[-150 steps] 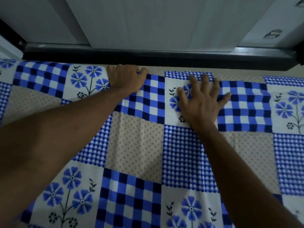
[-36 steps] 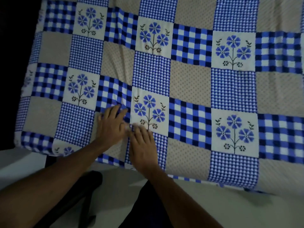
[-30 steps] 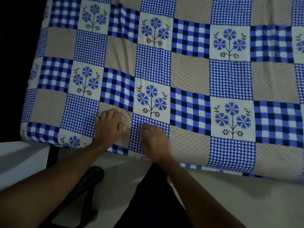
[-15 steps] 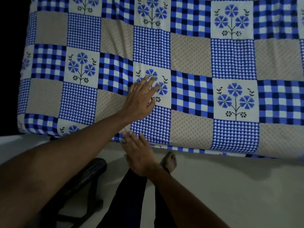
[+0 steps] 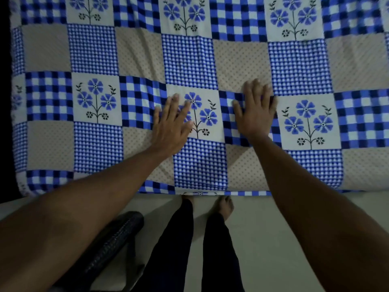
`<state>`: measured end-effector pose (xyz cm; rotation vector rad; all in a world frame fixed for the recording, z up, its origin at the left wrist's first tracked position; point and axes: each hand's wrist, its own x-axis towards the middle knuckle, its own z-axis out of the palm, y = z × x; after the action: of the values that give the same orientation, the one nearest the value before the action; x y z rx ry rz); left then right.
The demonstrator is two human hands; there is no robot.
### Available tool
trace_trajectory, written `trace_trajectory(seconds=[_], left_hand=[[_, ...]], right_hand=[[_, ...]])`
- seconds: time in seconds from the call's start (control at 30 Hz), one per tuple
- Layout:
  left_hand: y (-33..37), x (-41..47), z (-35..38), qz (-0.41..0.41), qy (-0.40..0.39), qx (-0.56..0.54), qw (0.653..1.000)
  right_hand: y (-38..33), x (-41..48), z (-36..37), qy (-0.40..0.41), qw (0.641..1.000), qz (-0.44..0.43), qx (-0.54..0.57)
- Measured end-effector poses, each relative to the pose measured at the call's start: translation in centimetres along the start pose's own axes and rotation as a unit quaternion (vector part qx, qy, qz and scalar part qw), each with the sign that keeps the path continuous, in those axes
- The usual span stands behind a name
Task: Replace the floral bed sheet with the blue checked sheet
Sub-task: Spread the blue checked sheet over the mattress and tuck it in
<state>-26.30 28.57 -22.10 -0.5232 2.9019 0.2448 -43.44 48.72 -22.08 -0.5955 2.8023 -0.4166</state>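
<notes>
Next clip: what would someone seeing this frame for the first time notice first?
The blue checked sheet with flower squares fills the upper view, spread flat over the bed. The left hand and right hand lie open on it near the front edge, either side of one flower square. Below, bare feet stand on the pale floor beside a dark woven object at lower left.

Bed (image 5: 357, 187): top fully covered by sheet (image 5: 189, 55), which has blue checks, flower squares and beige dotted squares. Sheet lies mostly flat, with soft creases toward middle of bed; sheet edge hangs over near side of bed and wraps around left end of bed. Pale floor (image 5: 273, 239) in front of bed. On floor: bare foot (image 5: 224, 205) just beside near side of bed; dark woven object (image 5: 111, 245) near left part of bed, apart from it.
</notes>
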Motion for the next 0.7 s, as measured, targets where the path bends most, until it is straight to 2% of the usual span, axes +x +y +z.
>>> trace_trajectory(seconds=[0.07, 0.17, 0.27, 0.37, 0.43, 0.5, 0.53, 0.63, 0.7], left_hand=[[-2.2, -2.4, 0.3, -0.053, 0.014, 0.0, 0.998], [-5.4, -5.6, 0.2, -0.091, 0.009, 0.014, 0.996], [-7.4, -8.9, 0.0, -0.122, 0.003, 0.027, 0.992], [-7.8, -12.1, 0.2, -0.16, 0.001, 0.031, 0.987], [-7.0, -13.8, 0.4, -0.185, 0.012, 0.022, 0.982], [-5.4, -14.2, 0.2, -0.197, 0.033, 0.003, 0.98], [-4.4, -13.9, 0.1, -0.192, 0.047, -0.013, 0.98], [-0.3, -11.0, -0.5, -0.14, 0.091, -0.079, 0.983], [2.5, -8.0, -0.7, -0.103, 0.127, -0.112, 0.98]], right_hand=[[-3.0, -1.2, 1.1, -0.023, 0.999, -0.024, -0.024], [-9.0, -6.2, 3.3, -0.075, 0.986, -0.144, -0.026], [-13.7, -13.2, 5.8, -0.159, 0.95, -0.267, -0.026], [-15.2, -18.0, 7.3, -0.212, 0.919, -0.332, 0.007], [-14.6, -18.4, 6.6, -0.227, 0.904, -0.353, 0.074], [-12.6, -17.0, 4.3, -0.209, 0.904, -0.322, 0.185], [-11.0, -15.8, 3.0, -0.174, 0.919, -0.282, 0.212], [-3.7, -10.4, -0.9, -0.014, 0.977, -0.164, 0.136], [1.8, -6.4, -2.5, 0.026, 0.994, -0.07, 0.077]])
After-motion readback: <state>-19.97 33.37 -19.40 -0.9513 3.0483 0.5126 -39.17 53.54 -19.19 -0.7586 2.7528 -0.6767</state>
